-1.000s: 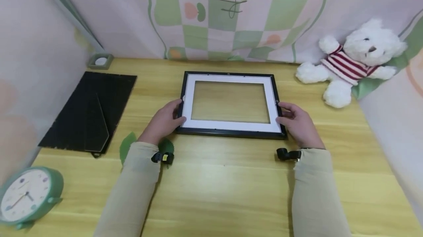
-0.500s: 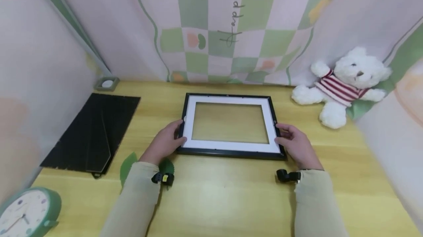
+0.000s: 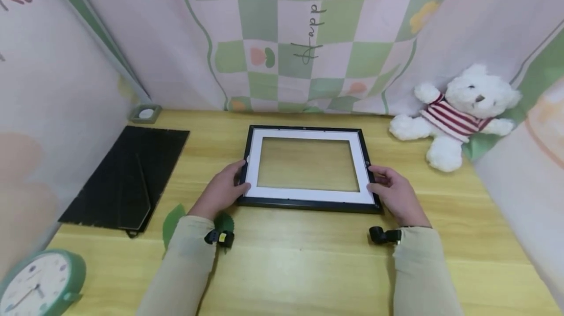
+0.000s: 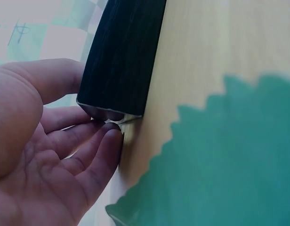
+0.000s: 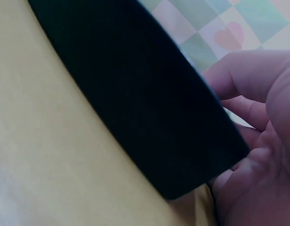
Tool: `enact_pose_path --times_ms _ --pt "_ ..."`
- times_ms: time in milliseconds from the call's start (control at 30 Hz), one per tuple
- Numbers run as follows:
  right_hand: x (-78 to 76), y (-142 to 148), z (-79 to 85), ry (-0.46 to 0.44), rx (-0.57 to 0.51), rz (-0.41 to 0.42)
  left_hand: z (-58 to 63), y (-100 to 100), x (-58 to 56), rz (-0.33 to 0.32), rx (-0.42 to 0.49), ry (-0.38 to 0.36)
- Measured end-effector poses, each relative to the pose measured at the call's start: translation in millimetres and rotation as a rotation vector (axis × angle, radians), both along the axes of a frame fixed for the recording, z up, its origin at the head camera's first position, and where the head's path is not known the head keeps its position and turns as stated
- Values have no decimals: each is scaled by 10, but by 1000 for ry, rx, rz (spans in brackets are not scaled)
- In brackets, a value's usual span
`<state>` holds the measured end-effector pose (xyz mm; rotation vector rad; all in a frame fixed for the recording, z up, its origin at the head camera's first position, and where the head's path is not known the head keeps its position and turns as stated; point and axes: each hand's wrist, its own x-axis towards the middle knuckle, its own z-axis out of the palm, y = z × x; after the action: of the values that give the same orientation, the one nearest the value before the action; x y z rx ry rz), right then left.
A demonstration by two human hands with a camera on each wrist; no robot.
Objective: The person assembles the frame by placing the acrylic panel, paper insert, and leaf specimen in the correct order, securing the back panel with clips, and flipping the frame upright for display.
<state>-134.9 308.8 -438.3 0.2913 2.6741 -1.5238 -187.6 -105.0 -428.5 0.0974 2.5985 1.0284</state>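
Observation:
A black picture frame with a white mat round its rectangular opening lies face down or nearly so over the table, and wood grain shows through the opening. At its left side, my left hand grips the border, thumb above and fingers reaching beneath. My right hand grips the opposite side in the same way. In the left wrist view the fingertips sit under the black edge. The right wrist view has the thumb against the dark frame edge; some fingers are partly hidden behind it.
On the left lies a black backing board with a stand leg. A green clock is at front left, and green leaves are beside the left sleeve. A small square dish and a white teddy bear sit toward the back.
The head view has tilted upward, so everything appears lower in the picture. Both hands keep their hold on the picture frame, which has hardly moved on the table.

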Motion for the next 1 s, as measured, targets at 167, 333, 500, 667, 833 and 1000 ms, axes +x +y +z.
enact_pose_path --times_ms 167,333,500,667,833,1000 --pt "-16 28 -29 70 -18 -45 -59 -9 -80 3 90 19" --pt "76 21 -21 111 -54 -121 -42 -55 -55 -17 188 26" --pt "223 -105 27 132 -167 -310 82 -232 82 -27 307 80" --pt "316 -293 139 233 -346 -418 236 -452 298 2 411 125" --pt "397 -508 306 337 -470 -393 325 -634 488 19 421 146" --pt "476 -778 395 349 -464 -243 255 -793 631 5 346 120"
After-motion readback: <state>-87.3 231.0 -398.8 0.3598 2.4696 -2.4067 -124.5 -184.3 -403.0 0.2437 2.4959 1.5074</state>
